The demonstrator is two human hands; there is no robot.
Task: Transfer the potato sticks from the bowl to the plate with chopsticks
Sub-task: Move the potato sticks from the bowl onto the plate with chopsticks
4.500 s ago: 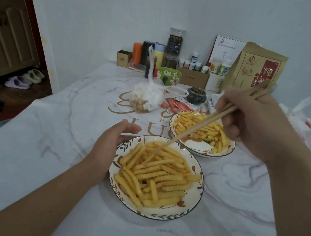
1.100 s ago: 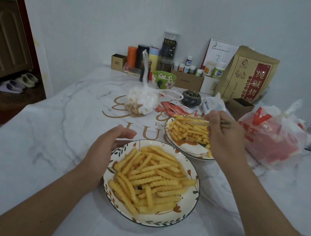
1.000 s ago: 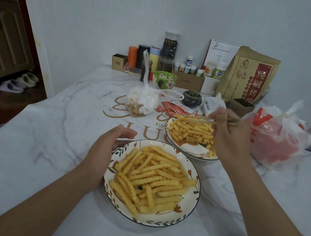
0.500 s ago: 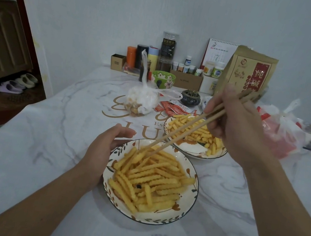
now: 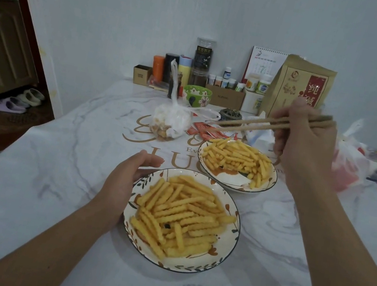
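Nearest the camera, two bare forearms reach in over a white, grey-veined marble tabletop (image 5: 30,190). The left hand (image 5: 125,182) rests on the tabletop against the left rim of the near dish (image 5: 185,267), a shallow white one with a dark rim and a leaf pattern; its fingers are relaxed and gently curved along the rim, thumb pointing away, gripping nothing. That near dish holds a loose heap of crinkle-cut potato sticks (image 5: 180,214), with one small dark speck among them.

Just beyond and to the right stands the far dish (image 5: 238,185), of the same pattern, its rim close to the near one; whether they touch cannot be told. It holds a second heap of sticks (image 5: 235,158), with a reddish smear on the bare part of its floor.

Above the right edge of the far dish the right hand (image 5: 305,148) is raised, fingers curled around a pair of wooden chopsticks (image 5: 248,124). The chopsticks lie nearly level, tips pointing left, close together and hanging in the air above the far side of the far dish. No stick can be seen between the tips.

Farther back lie red sachets (image 5: 203,129), a knotted clear bag of snacks (image 5: 170,120), a small dark censer (image 5: 230,113) and a green flowered bowl (image 5: 197,95). On the right sits a red and white plastic bag (image 5: 350,161). Against the wall stand jars, small bottles in a cardboard box (image 5: 224,96), a desk calendar (image 5: 264,63) and a brown paper pouch (image 5: 300,87) with red print. To the left, slippers (image 5: 21,100) lie on the floor past a doorway.
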